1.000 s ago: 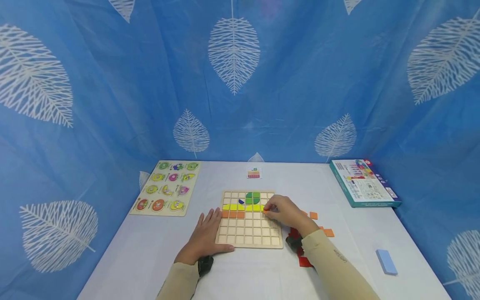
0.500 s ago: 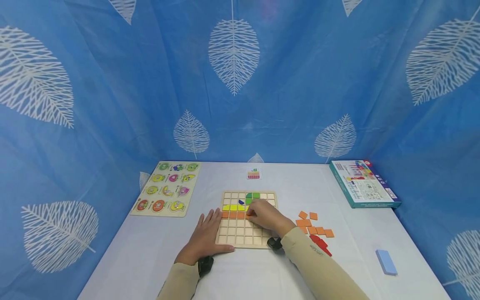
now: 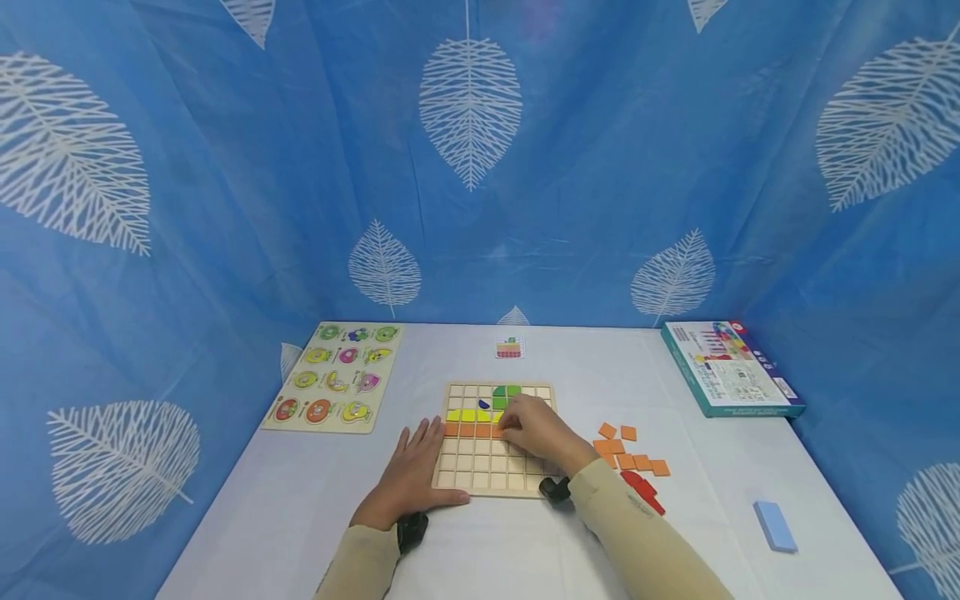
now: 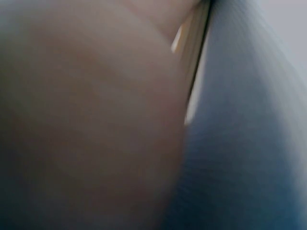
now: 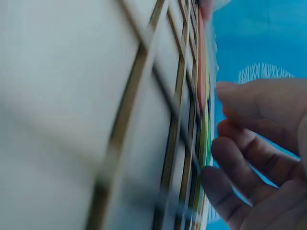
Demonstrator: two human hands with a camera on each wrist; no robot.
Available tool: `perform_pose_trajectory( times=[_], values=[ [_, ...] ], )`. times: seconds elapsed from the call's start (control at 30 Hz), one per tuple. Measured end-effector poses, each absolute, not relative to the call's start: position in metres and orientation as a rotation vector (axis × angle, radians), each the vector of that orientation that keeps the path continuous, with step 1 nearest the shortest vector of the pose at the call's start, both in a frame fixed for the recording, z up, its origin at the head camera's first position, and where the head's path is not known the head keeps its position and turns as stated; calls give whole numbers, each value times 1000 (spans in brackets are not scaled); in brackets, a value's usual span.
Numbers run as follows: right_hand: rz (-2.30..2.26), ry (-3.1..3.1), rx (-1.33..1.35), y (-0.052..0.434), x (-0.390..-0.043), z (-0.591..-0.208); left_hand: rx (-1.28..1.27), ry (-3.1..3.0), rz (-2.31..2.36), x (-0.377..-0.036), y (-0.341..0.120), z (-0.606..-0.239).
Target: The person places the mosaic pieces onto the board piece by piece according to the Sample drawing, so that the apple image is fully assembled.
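A wooden grid board lies flat in the middle of the table in the head view. Green, blue and yellow pieces fill some of its upper cells, and a row of orange tiles runs below the yellow. My left hand rests with straight fingers along the board's left edge; the left wrist view is mostly blurred skin. Over the board's right half, my right hand has its fingertips right at the end of the orange row. In the right wrist view its fingers are loosely bent, with no tile showing between them.
Loose orange tiles and red pieces lie right of the board. A small picture card is behind it. A fruit puzzle board stands left, a game box back right, a blue block front right.
My right hand has carried an orange tile leftward from the board's right edge to the end of the orange row, where it now lies. My left hand has stayed still.
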State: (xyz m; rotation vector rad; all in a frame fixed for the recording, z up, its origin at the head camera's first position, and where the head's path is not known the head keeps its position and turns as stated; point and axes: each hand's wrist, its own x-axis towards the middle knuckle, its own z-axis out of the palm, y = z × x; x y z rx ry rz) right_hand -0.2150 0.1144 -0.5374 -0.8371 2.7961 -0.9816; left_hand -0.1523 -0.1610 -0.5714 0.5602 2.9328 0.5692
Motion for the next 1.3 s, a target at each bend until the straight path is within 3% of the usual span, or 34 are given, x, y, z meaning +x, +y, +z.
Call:
perform_pose_trajectory(
  times=[0.63,1.3],
  values=[
    [-867,2809,-52,244,-208,-529,545,2942,599,-152,-163,-574],
    [-920,2860,-88,256,-194,-540,550,2919,617,-153,-162,-574]
  ],
)
